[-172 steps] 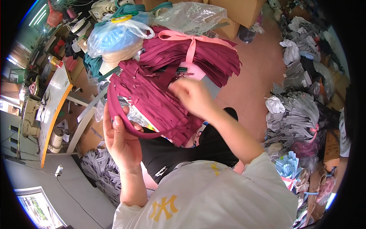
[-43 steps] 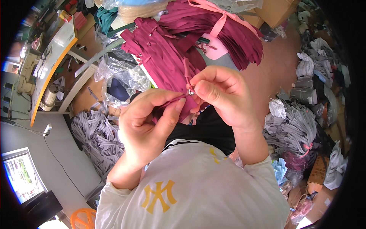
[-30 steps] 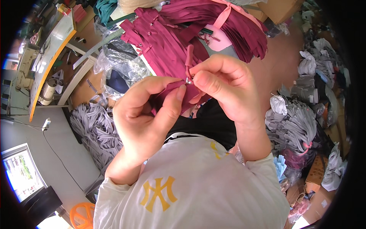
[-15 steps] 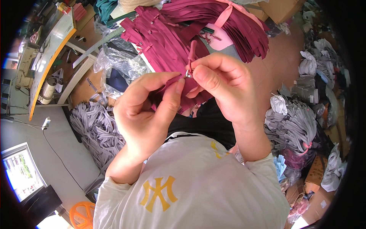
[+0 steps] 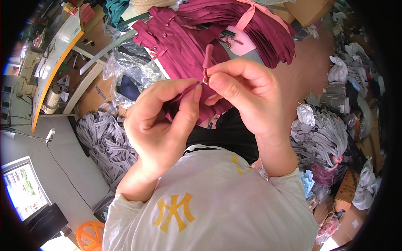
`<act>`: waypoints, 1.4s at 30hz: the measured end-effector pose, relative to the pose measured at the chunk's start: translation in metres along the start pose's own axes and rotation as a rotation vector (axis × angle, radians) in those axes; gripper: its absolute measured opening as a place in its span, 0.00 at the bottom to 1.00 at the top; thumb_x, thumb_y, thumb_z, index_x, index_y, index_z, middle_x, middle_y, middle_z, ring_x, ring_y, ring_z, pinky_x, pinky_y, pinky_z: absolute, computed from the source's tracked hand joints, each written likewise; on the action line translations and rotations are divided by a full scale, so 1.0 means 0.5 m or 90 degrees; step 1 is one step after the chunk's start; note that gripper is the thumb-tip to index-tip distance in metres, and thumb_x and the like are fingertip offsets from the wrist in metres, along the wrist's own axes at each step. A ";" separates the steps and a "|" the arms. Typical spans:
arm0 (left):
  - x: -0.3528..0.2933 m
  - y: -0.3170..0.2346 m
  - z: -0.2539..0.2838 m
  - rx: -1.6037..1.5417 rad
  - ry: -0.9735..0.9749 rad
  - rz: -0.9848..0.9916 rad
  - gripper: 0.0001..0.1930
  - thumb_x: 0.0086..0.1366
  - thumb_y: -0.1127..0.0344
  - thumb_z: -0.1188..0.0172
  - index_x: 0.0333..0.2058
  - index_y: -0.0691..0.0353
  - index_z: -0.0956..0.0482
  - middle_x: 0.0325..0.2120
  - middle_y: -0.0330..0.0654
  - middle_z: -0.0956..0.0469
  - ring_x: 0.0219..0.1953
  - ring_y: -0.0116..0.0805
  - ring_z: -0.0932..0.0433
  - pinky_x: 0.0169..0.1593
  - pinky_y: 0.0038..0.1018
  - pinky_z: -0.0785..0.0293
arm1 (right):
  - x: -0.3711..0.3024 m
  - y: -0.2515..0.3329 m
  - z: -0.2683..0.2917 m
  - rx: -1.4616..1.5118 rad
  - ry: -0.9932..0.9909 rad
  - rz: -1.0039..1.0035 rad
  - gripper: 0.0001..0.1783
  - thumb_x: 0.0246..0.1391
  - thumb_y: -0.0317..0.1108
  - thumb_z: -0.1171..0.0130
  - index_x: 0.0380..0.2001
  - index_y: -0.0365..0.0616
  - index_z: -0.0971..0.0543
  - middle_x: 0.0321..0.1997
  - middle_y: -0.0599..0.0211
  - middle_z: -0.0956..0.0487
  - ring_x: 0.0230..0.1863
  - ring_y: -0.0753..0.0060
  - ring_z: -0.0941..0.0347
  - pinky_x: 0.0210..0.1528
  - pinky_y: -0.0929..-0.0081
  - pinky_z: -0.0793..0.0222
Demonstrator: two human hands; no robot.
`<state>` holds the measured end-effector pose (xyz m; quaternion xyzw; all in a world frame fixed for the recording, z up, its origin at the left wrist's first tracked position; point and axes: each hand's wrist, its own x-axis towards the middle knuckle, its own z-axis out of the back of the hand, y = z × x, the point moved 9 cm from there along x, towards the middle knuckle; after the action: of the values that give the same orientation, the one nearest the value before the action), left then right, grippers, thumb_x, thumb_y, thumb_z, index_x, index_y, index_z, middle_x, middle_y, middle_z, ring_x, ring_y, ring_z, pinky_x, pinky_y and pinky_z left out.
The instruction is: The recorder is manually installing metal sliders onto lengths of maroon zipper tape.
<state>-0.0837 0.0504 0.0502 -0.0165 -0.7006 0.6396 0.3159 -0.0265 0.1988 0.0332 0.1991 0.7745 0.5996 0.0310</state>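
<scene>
Grey strips lie in a big messy heap (image 5: 106, 140) on our left, by the wall; a table with an orange edge (image 5: 58, 62) is far left; more grey strips (image 5: 322, 136) sit in a bunch on the right.

Far from us, in the middle, we see a pile of dark red strips (image 5: 176, 52); a fatter bundle of dark red strips (image 5: 268, 37) lies to its right, with a pink ribbon (image 5: 247, 16) round it; crinkly clear plastic (image 5: 144, 69) is left of the pile.

Near us, our left hand (image 5: 161, 121) is curled; its thumb and first finger make a narrow pinch on one dark red strip (image 5: 182, 97); our right hand (image 5: 253, 94) makes a narrow pinch too, on a little silver metal piece (image 5: 204, 82) with a dark red pull (image 5: 208, 54) that points up and away; both things are in front of the pile.

Just now the metal piece has come a bit closer to our left fingertips; so the strip's end and the metal look very close, maybe touching; we cannot tell if the strip is inside it, as our fingers hide that spot.
</scene>
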 end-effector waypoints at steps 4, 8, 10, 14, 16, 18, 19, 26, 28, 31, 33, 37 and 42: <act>-0.003 -0.008 -0.003 0.054 0.003 -0.010 0.08 0.59 0.81 0.34 0.38 0.71 0.18 0.30 0.39 0.19 0.28 0.19 0.24 0.31 0.15 0.31 | 0.003 0.006 0.005 -0.068 -0.008 0.015 0.10 0.60 0.30 0.37 0.39 0.33 0.18 0.35 0.66 0.16 0.36 0.82 0.20 0.38 0.82 0.20; -0.004 -0.001 0.003 0.040 -0.017 -0.005 0.08 0.58 0.81 0.33 0.38 0.71 0.18 0.30 0.40 0.19 0.28 0.20 0.25 0.30 0.15 0.31 | 0.004 -0.010 0.002 0.041 -0.001 0.000 0.09 0.61 0.30 0.37 0.40 0.33 0.18 0.35 0.67 0.17 0.36 0.82 0.21 0.38 0.83 0.20; -0.002 -0.003 0.004 0.043 -0.017 -0.014 0.08 0.58 0.81 0.33 0.38 0.71 0.18 0.30 0.40 0.19 0.28 0.20 0.25 0.30 0.15 0.31 | 0.003 -0.012 0.002 0.093 -0.016 -0.008 0.09 0.61 0.29 0.37 0.40 0.33 0.18 0.36 0.66 0.17 0.37 0.82 0.21 0.38 0.83 0.21; 0.000 -0.003 0.004 0.020 -0.016 0.004 0.08 0.58 0.81 0.33 0.38 0.70 0.17 0.30 0.39 0.20 0.29 0.19 0.26 0.31 0.15 0.31 | 0.004 -0.007 0.001 0.053 -0.006 0.003 0.09 0.60 0.28 0.37 0.40 0.33 0.18 0.36 0.66 0.16 0.37 0.82 0.21 0.38 0.84 0.22; 0.001 -0.002 0.003 0.022 -0.013 0.000 0.08 0.58 0.81 0.34 0.38 0.70 0.17 0.30 0.39 0.20 0.29 0.18 0.26 0.31 0.15 0.32 | 0.004 -0.004 0.001 0.026 -0.007 0.014 0.09 0.60 0.28 0.37 0.40 0.32 0.18 0.36 0.65 0.16 0.38 0.81 0.21 0.39 0.84 0.22; 0.001 -0.001 0.003 0.023 -0.011 -0.003 0.08 0.59 0.81 0.34 0.38 0.70 0.17 0.31 0.38 0.20 0.29 0.18 0.26 0.32 0.14 0.32 | 0.004 -0.007 0.000 0.030 -0.008 0.011 0.09 0.60 0.27 0.37 0.40 0.32 0.18 0.36 0.65 0.16 0.38 0.81 0.21 0.39 0.84 0.22; 0.000 0.003 0.003 0.018 -0.013 0.011 0.08 0.59 0.81 0.33 0.39 0.70 0.17 0.31 0.38 0.20 0.29 0.18 0.26 0.32 0.14 0.31 | 0.005 -0.009 -0.001 0.034 -0.009 0.008 0.09 0.60 0.27 0.37 0.40 0.32 0.18 0.36 0.65 0.16 0.38 0.82 0.21 0.39 0.84 0.23; -0.011 0.037 -0.001 -0.124 -0.004 0.181 0.09 0.63 0.77 0.35 0.42 0.70 0.19 0.31 0.35 0.20 0.27 0.16 0.26 0.31 0.13 0.30 | 0.006 -0.011 -0.001 0.048 -0.019 0.046 0.08 0.61 0.27 0.39 0.41 0.32 0.19 0.37 0.66 0.17 0.39 0.83 0.23 0.42 0.85 0.25; -0.011 0.034 -0.004 -0.171 0.008 0.183 0.09 0.64 0.77 0.36 0.43 0.70 0.20 0.31 0.35 0.20 0.28 0.15 0.27 0.32 0.13 0.30 | 0.006 -0.013 -0.005 0.019 -0.011 0.032 0.08 0.61 0.27 0.39 0.41 0.32 0.19 0.37 0.67 0.17 0.39 0.83 0.23 0.42 0.86 0.26; -0.011 0.036 -0.005 -0.225 0.011 0.185 0.09 0.66 0.77 0.38 0.45 0.70 0.21 0.31 0.34 0.21 0.29 0.15 0.27 0.33 0.13 0.30 | 0.005 -0.007 -0.006 -0.019 -0.009 0.047 0.08 0.62 0.27 0.39 0.40 0.32 0.20 0.37 0.67 0.18 0.39 0.84 0.23 0.42 0.86 0.26; -0.013 0.039 -0.003 -0.233 0.003 0.185 0.09 0.67 0.77 0.39 0.45 0.70 0.21 0.32 0.34 0.21 0.29 0.15 0.27 0.33 0.13 0.31 | 0.005 0.002 -0.002 -0.018 -0.020 0.066 0.08 0.62 0.27 0.39 0.40 0.32 0.20 0.37 0.68 0.18 0.38 0.84 0.23 0.42 0.86 0.26; -0.013 0.032 -0.002 -0.181 0.012 0.153 0.05 0.67 0.78 0.40 0.41 0.71 0.21 0.31 0.35 0.22 0.30 0.15 0.29 0.33 0.13 0.33 | 0.011 0.007 0.006 0.021 -0.031 0.054 0.08 0.63 0.28 0.40 0.41 0.33 0.19 0.37 0.69 0.18 0.38 0.84 0.24 0.42 0.86 0.27; -0.002 0.014 -0.008 -0.138 0.061 0.081 0.04 0.66 0.78 0.40 0.38 0.73 0.21 0.30 0.37 0.24 0.28 0.18 0.29 0.32 0.15 0.33 | 0.014 0.045 -0.007 -0.135 0.030 0.116 0.09 0.62 0.28 0.40 0.41 0.33 0.18 0.35 0.70 0.17 0.36 0.84 0.23 0.39 0.86 0.27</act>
<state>-0.0838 0.0546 0.0433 -0.1253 -0.7474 0.5771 0.3043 -0.0280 0.2026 0.0567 0.2501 0.6860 0.6829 -0.0206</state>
